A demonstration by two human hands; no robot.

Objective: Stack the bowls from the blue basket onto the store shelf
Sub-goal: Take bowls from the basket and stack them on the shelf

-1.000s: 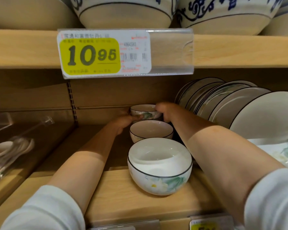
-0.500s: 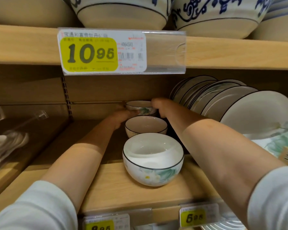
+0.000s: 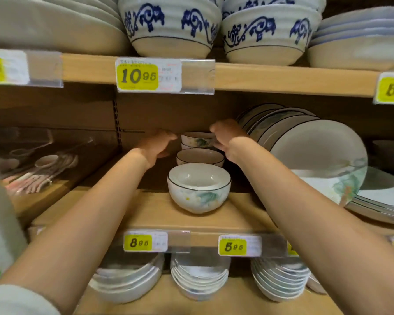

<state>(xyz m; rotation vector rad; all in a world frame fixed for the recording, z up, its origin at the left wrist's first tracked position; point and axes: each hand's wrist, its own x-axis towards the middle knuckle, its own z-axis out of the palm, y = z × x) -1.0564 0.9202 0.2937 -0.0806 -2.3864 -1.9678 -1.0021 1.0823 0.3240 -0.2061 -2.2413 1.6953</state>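
Four bowls of the same floral, dark-rimmed pattern stand in a line from front to back on the middle shelf (image 3: 146, 214). The front bowl (image 3: 199, 189) sits near the shelf edge, with the middle bowl (image 3: 200, 156) just behind it. At the rear, the top rear bowl (image 3: 197, 138) is nested on the lower rear bowl (image 3: 187, 145), of which only a sliver of wall shows. The blue basket is not in view.

The right hand (image 3: 225, 138) grasps the top rear bowl at its right side, fingers curled over the rim; the thumb position is unclear. The left hand (image 3: 156, 144) is relaxed, fingers loosely extended toward the bowl's left wall. Contact on that side cannot be confirmed.

Handling, as judged from appearance:
- The bowls appear to be glazed ceramic: rigid, fairly heavy for their size and smooth under the fingers.
- The rim is probably the part most liable to chip on impact.
- Take hold on opposite sides of the wall, just under the rim, one hand per side.
- Seat the foot straight down into the bowl beneath. Do not slide glaze on glaze.

The current step appears to be seating or centring the top rear bowl on its stack. Release is advisable only once it sits level. The leaning plates (image 3: 305, 151) stand close beside the right forearm, so withdraw that arm along the line of the bowls.
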